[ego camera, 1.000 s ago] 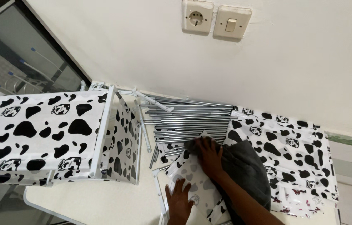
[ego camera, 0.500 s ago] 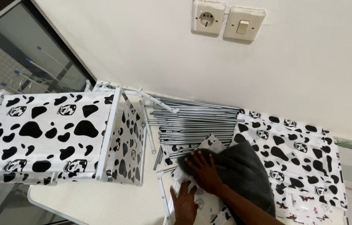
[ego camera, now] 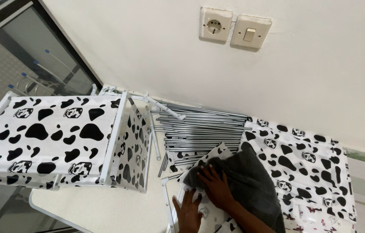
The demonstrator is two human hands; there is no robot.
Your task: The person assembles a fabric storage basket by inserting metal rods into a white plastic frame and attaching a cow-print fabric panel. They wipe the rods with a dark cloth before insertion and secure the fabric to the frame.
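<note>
Now your right hand (ego camera: 218, 188) presses flat, fingers spread, on a dark grey cloth (ego camera: 247, 179) that lies over a cow-print panel (ego camera: 210, 157) near the table's near edge. Your left hand (ego camera: 187, 210) rests just beside it to the left, fingers apart, flat on the same panel. Beyond them, a bundle of metal rods (ego camera: 199, 127) lies against the far wall. On the left stands a half-built cow-print shelf frame (ego camera: 57, 136); on the right lie more cow-print sheets (ego camera: 307, 159).

Head camera looks steeply down, fairly near, at table (ego camera: 104, 207) against wall (ego camera: 156, 51).
</note>
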